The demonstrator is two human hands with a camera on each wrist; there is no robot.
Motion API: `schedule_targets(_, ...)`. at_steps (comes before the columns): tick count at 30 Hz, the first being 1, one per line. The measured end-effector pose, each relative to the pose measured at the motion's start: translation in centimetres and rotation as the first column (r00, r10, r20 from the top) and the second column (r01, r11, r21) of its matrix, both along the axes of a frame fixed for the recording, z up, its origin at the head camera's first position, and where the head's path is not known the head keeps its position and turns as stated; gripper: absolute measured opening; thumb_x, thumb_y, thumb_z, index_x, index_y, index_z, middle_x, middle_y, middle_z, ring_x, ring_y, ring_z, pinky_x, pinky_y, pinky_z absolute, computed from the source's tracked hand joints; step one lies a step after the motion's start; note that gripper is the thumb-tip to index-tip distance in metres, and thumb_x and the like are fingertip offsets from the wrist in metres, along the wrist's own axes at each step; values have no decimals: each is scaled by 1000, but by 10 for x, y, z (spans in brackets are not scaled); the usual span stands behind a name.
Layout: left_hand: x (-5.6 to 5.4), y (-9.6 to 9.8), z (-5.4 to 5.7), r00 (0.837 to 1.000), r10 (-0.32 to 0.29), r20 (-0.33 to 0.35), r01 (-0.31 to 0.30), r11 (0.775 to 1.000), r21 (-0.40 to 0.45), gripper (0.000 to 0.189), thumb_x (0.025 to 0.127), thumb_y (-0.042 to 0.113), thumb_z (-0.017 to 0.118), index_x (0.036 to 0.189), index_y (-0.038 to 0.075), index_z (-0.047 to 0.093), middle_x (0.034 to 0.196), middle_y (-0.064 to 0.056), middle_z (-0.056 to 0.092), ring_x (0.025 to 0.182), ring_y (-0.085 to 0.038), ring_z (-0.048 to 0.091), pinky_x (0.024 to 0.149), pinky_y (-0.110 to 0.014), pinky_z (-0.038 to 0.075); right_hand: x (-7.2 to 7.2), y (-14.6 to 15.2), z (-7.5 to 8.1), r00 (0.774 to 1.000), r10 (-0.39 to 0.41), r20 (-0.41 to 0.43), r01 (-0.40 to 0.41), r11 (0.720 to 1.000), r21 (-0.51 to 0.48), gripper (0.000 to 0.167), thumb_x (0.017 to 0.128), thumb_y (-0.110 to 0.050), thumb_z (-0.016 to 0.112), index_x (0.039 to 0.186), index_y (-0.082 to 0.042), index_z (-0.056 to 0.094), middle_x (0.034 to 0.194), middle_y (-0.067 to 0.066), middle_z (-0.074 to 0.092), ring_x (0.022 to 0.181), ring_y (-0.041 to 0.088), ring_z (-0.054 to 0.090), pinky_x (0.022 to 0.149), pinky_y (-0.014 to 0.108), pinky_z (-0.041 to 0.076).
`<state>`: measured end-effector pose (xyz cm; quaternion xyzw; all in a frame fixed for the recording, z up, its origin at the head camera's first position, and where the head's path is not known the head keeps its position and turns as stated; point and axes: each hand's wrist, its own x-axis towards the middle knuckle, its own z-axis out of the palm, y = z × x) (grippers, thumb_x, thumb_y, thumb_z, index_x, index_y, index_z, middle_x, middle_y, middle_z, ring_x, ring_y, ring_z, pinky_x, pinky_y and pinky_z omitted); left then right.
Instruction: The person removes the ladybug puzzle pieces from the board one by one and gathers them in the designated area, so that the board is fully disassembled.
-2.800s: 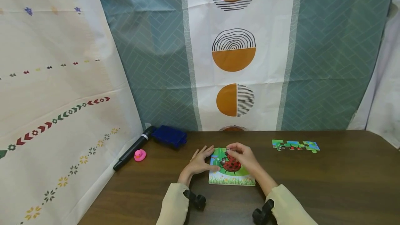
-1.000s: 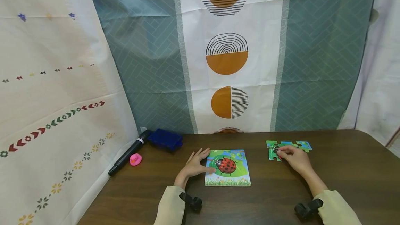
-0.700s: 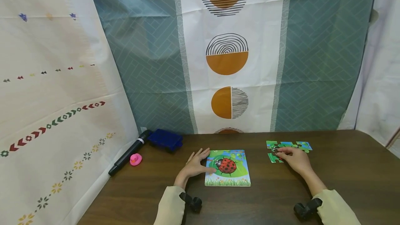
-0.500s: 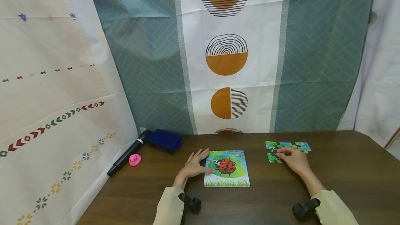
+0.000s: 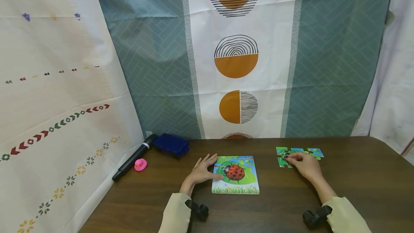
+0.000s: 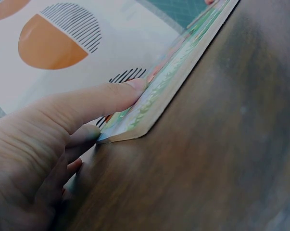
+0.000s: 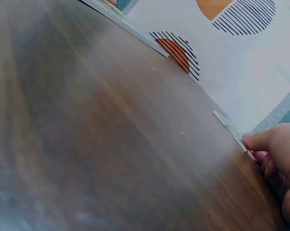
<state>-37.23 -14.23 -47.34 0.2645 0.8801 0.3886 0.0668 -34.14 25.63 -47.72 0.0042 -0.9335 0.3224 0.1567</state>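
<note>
My left hand (image 5: 201, 172) rests at the left side of a ladybug puzzle board (image 5: 239, 182). Its thumb lies on the printed face while the extended fingers touch the side and upper corner; the left wrist view shows the thumb (image 6: 120, 95) pressing on top near the edge. Farther right, my right hand (image 5: 307, 168) pinches a green jigsaw piece (image 5: 281, 163) flat on the table, partly covered by the fingertips. Directly behind this piece lies a row of jigsaw pieces, with one piece (image 5: 282, 150) at the left and another (image 5: 316, 152) at the right.
A pink rubber duck (image 5: 140, 165) sits left on the brown table (image 5: 355, 190). Beside it lie a large black marker (image 5: 134, 159) and a dark blue item (image 5: 171, 144) whose kind is unclear. Patterned cloths (image 5: 291, 46) hang behind and at the sides.
My right hand has moved from the board to the right, where a piece now lies in front of the row. Lately that piece shifted slightly toward me, then back. The left hand stays put.
</note>
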Motion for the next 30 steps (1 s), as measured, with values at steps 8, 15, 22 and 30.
schedule_targets(8, 0, -2, 0, 1000, 5, -7, -5, 1000, 5, 88, 81, 31, 77, 152, 4, 33, 161, -12, 27, 152, -38, 12, 122, -62, -2, -5, -2, 0, 999, -40, -20, 40, 999, -30, 31, 94, -27, 64, 102, 2, 72, 94, 20, 72, 85, 34, 65, 68, 39, 50)
schedule_targets(15, -1, 0, 0, 1000, 0, -3, 0, 1000, -12, 88, 82, 34, 76, 153, 6, 32, 162, -10, 27, 153, -36, 12, 123, -60, -2, 1, -22, 16, 990, -67, -121, 51, 990, -131, 29, 94, -27, 64, 105, 0, 71, 92, 17, 71, 69, 12, 59, 53, 24, 43)
schedule_targets(22, 0, 5, 2, 1000, 1, -12, -1, 1000, -4, 87, 81, 32, 77, 152, 5, 34, 161, -10, 29, 153, -35, 13, 123, -60, -1, 5, -71, 23, 988, 145, -59, -154, 966, -207, 27, 94, -29, 66, 107, -6, 71, 98, 11, 72, 79, 9, 58, 64, 24, 48)
schedule_targets(30, 1, 2, 2, 1000, 3, 1, -3, 1000, -7, 88, 81, 31, 77, 152, 4, 33, 162, -10, 27, 153, -35, 11, 123, -60, -2, 6, -126, 16, 947, 318, 44, -292, 911, -291, 28, 91, -23, 69, 111, -3, 71, 92, 6, 70, 76, 11, 57, 62, 24, 47)
